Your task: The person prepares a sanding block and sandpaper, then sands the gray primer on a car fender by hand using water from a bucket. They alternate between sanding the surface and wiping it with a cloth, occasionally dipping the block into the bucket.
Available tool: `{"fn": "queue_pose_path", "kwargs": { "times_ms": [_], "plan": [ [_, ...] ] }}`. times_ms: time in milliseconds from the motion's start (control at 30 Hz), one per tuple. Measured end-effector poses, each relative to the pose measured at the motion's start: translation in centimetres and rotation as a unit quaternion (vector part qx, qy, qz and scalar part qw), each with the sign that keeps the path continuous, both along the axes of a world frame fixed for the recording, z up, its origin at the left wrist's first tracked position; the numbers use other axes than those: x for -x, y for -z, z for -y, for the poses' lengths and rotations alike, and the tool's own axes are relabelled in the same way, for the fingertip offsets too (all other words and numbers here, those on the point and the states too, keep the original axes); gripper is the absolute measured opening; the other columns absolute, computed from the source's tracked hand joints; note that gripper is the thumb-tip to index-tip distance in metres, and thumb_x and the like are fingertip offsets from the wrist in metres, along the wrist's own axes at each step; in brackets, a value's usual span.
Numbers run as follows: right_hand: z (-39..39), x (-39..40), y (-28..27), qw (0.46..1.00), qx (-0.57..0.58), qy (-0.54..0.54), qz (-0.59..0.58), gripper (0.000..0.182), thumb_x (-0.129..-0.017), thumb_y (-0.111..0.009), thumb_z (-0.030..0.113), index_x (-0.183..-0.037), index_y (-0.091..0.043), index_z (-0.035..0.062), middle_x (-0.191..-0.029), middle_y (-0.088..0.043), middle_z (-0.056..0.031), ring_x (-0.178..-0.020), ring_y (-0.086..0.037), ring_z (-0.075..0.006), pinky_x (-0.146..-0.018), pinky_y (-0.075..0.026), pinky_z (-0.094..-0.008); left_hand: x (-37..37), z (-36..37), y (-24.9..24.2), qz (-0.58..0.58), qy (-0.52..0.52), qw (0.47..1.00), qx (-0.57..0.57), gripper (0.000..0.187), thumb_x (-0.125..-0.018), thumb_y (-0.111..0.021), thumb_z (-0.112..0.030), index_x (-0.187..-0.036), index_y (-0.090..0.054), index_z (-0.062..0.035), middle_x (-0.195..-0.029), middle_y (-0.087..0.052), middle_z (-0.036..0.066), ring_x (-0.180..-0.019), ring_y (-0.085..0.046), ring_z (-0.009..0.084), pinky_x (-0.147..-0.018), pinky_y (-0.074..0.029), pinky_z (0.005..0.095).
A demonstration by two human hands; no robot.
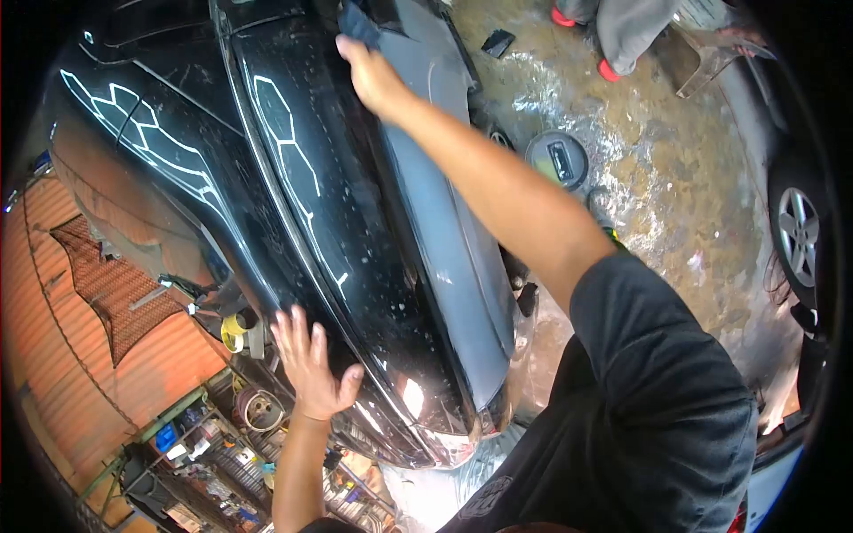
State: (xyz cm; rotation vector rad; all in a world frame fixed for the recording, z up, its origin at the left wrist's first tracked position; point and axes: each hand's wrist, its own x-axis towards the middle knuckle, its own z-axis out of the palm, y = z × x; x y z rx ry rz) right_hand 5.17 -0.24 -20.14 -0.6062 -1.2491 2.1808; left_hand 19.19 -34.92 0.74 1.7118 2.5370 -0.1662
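Observation:
A glossy black car body (355, 204) fills the middle, with a matte grey panel (444, 222) along its right side. My right hand (373, 78) is at the top, its fingers closed round a dark pad (359, 25) against the upper part of the grey panel. My left hand (313, 366) rests with spread fingers near the lower left edge of the black body and holds nothing. White light reflections run along the dark paint, and small pale specks dot it.
A round grey container (557, 160) stands on the wet floor (657, 195). At the top right a person (626, 35) in grey with red footwear is beside a stool (706, 62). A car wheel (798, 229) is far right; cluttered shelves (200, 453) are lower left.

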Motion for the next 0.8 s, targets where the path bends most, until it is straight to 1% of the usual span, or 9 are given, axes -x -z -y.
{"fn": "queue_pose_path", "kwargs": {
  "times_ms": [200,233,300,367,433,467,567,633,800],
  "plan": [
    [13.6,-17.8,-3.0,0.997,-0.059,0.029,-0.049,0.051,-0.109,-0.043,0.021,-0.151,-0.042,-0.0083,-0.156,-0.044,-0.0295,-0.151,-0.035,-0.0379,-0.124,-0.028,-0.041,-0.3,1.0,0.0,0.014,-0.006,1.0,0.025,0.09,-0.098,-0.054,-0.057,-0.166,-0.017,-0.0119,-0.167,-0.02,0.03,-0.155,-0.016,0.0518,-0.122,-0.008,0.066],
    [12.8,-16.8,-2.5,0.993,-0.112,0.036,-0.032,0.053,-0.11,-0.044,0.023,-0.152,-0.04,-0.0083,-0.151,-0.048,-0.0298,-0.147,-0.041,-0.0366,-0.121,-0.033,-0.0402,-0.2,1.1,0.1,0.011,-0.006,1.0,0.023,0.091,-0.098,-0.054,-0.057,-0.167,-0.016,-0.012,-0.167,-0.02,0.03,-0.155,-0.016,0.0518,-0.122,-0.008,0.066],
    [10.0,-12.8,-0.4,0.991,-0.123,-0.048,0.003,0.061,-0.109,-0.045,0.034,-0.153,-0.037,-0.0076,-0.155,-0.04,-0.031,-0.148,-0.039,-0.0379,-0.119,-0.034,-0.0425,-0.4,1.4,0.1,0.01,-0.008,1.0,0.027,0.091,-0.098,-0.054,-0.058,-0.167,-0.015,-0.0122,-0.167,-0.021,0.03,-0.155,-0.015,0.052,-0.123,-0.008,0.066],
    [2.1,-4.6,0.3,0.975,0.033,-0.204,0.079,0.072,-0.107,-0.043,0.05,-0.15,-0.04,-0.0081,-0.16,-0.029,-0.0358,-0.149,-0.035,-0.0435,-0.119,-0.033,-0.047,-0.4,1.5,0.2,0.007,-0.008,1.0,0.03,0.091,-0.098,-0.054,-0.058,-0.167,-0.015,-0.0122,-0.167,-0.021,0.03,-0.155,-0.015,0.052,-0.123,-0.007,0.0659],
    [-1.7,-2.1,-1.4,0.954,0.116,-0.243,0.133,0.081,-0.106,-0.038,0.061,-0.148,-0.042,-0.0088,-0.156,-0.031,-0.0405,-0.146,-0.037,-0.0463,-0.118,-0.034,-0.0474,-0.6,1.7,0.0,0.005,-0.009,0.999,0.04,0.091,-0.098,-0.054,-0.058,-0.167,-0.015,-0.0122,-0.167,-0.02,0.03,-0.155,-0.015,0.0519,-0.123,-0.007,0.0657],
    [-1.6,-2.5,-1.6,0.964,0.082,-0.218,0.126,0.085,-0.105,-0.036,0.064,-0.15,-0.04,-0.0082,-0.156,-0.03,-0.0415,-0.147,-0.036,-0.0462,-0.12,-0.033,-0.0465,-0.6,1.7,-0.1,0.004,-0.009,0.999,0.047,0.092,-0.098,-0.053,-0.059,-0.167,-0.015,-0.0122,-0.167,-0.02,0.029,-0.155,-0.015,0.0518,-0.123,-0.007,0.0656],
    [3.9,-8.4,0.2,0.986,-0.08,-0.13,0.062,0.082,-0.108,-0.039,0.054,-0.16,-0.02,-0.0064,-0.167,-0.021,-0.029,-0.157,-0.016,-0.0412,-0.128,-0.016,-0.0462,-0.5,1.7,0.1,-0.001,-0.007,0.999,0.053,0.092,-0.098,-0.053,-0.059,-0.167,-0.014,-0.0121,-0.167,-0.02,0.029,-0.155,-0.014,0.0515,-0.123,-0.007,0.0654],
    [7.4,-14.1,0.6,0.975,-0.189,-0.108,-0.05,0.073,-0.109,-0.043,0.036,-0.163,-0.014,-0.0032,-0.171,-0.014,-0.0221,-0.159,-0.009,-0.0379,-0.128,-0.006,-0.0527,-0.5,1.9,0.2,-0.004,-0.008,0.998,0.057,0.093,-0.098,-0.053,-0.06,-0.167,-0.013,-0.0119,-0.168,-0.019,0.029,-0.155,-0.014,0.0511,-0.123,-0.007,0.0654],
    [2.4,-7.1,0.3,0.977,-0.2,-0.075,-0.016,0.073,-0.109,-0.041,0.043,-0.162,-0.02,-0.0018,-0.171,-0.012,-0.0219,-0.159,-0.008,-0.0392,-0.129,-0.009,-0.0478,-0.4,1.5,0.3,-0.003,-0.008,0.999,0.038,0.09,-0.099,-0.053,-0.058,-0.166,-0.017,-0.012,-0.167,-0.023,0.026,-0.156,-0.014,0.0483,-0.125,-0.004,0.0614]
  ]
}}
